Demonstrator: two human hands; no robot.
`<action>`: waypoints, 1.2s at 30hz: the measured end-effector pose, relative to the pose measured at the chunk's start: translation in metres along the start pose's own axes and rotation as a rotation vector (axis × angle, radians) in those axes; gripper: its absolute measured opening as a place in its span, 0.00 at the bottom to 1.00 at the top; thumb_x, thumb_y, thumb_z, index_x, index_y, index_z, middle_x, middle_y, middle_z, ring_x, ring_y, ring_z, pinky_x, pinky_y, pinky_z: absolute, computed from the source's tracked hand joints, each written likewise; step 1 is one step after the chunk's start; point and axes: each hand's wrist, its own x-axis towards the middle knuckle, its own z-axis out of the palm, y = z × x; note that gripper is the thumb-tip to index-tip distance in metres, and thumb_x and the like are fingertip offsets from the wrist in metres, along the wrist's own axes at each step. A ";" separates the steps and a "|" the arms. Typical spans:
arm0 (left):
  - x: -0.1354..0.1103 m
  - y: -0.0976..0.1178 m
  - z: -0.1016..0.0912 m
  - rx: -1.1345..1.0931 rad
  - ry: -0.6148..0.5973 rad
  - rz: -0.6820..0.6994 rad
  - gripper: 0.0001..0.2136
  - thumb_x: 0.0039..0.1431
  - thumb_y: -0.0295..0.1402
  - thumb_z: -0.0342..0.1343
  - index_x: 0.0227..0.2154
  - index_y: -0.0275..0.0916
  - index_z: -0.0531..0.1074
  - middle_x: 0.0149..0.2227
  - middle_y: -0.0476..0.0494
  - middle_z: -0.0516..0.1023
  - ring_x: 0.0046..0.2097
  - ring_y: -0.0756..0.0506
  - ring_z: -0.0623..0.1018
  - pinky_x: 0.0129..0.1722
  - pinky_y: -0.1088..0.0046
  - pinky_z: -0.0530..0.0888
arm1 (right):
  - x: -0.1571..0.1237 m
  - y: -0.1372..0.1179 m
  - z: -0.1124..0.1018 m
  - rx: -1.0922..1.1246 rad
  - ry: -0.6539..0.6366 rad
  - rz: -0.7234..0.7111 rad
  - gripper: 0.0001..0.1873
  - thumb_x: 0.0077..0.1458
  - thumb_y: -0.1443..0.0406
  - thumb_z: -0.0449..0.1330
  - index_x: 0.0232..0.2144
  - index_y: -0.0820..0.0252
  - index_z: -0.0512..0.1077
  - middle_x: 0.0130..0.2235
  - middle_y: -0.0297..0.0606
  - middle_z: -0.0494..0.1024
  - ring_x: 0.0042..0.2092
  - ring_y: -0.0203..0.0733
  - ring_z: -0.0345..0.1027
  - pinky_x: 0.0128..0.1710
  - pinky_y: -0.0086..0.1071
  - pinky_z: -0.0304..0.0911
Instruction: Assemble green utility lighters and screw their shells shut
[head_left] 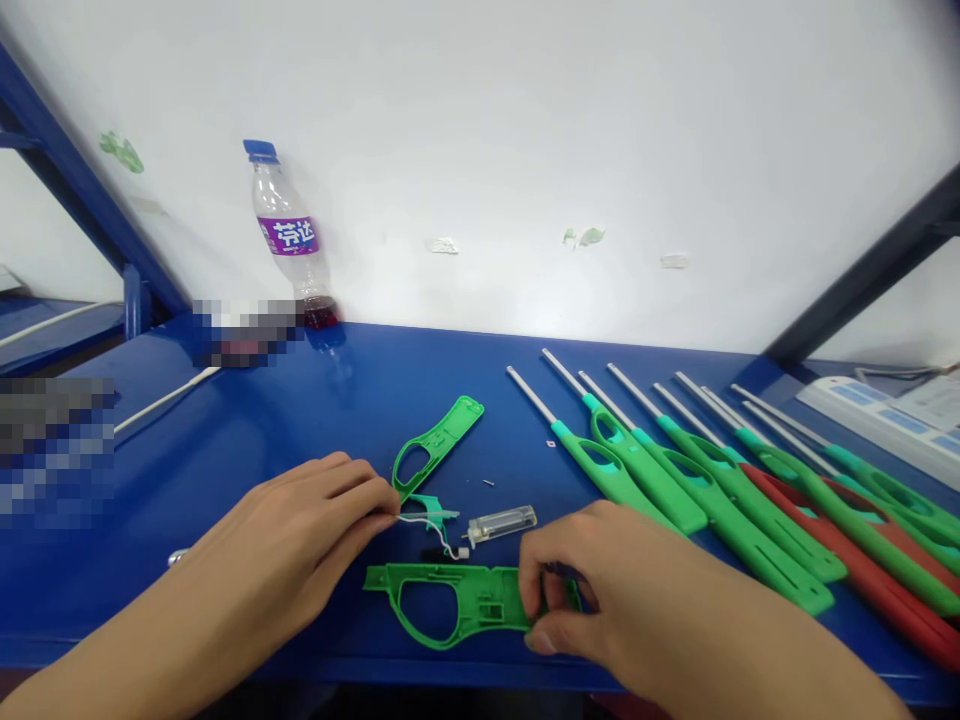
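Note:
My right hand (pixel 592 580) grips the right end of a green lighter casing half (pixel 476 600), which lies with its moulded inside up near the table's front edge. My left hand (pixel 337 510) is closed, fingertips pressed together; what they hold is hidden. A white wire (pixel 427 522) and a thin pale rod (pixel 439 515) extend from beside those fingertips. Just beyond lies the other green casing half (pixel 439 445). Between the hands are a teal trigger (pixel 431 508), a clear fuel tank (pixel 502 523) and a small black part (pixel 435 553). A shiny metal tip (pixel 178 557) shows left of my left forearm.
Several assembled long-necked lighters, mostly green (pixel 615 470) with some red (pixel 840 550), lie at the right. A small screw (pixel 489 484) lies mid-table. A bottle (pixel 289 235) leans against the white wall. A white power strip (pixel 885 420) sits at the far right.

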 end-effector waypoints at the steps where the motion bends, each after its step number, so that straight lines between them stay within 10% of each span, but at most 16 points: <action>1: 0.000 0.001 0.000 0.003 -0.006 0.009 0.21 0.81 0.41 0.44 0.38 0.45 0.81 0.37 0.48 0.84 0.38 0.42 0.83 0.39 0.66 0.76 | -0.001 0.000 0.000 0.004 -0.003 0.003 0.08 0.52 0.69 0.73 0.28 0.48 0.82 0.32 0.23 0.85 0.33 0.38 0.74 0.31 0.32 0.56; 13: -0.007 -0.001 -0.003 -0.039 0.024 -0.074 0.12 0.79 0.42 0.51 0.48 0.49 0.79 0.44 0.49 0.84 0.46 0.41 0.82 0.46 0.65 0.74 | 0.004 -0.007 -0.004 -0.029 -0.015 0.098 0.26 0.50 0.71 0.77 0.48 0.41 0.78 0.33 0.23 0.83 0.35 0.42 0.75 0.31 0.31 0.55; 36: -0.037 0.014 0.013 0.174 0.138 0.064 0.17 0.77 0.51 0.51 0.62 0.60 0.74 0.56 0.53 0.85 0.56 0.40 0.85 0.52 0.70 0.83 | 0.001 -0.002 -0.011 -0.037 0.081 0.062 0.11 0.48 0.59 0.80 0.30 0.49 0.82 0.28 0.26 0.76 0.29 0.35 0.63 0.27 0.32 0.46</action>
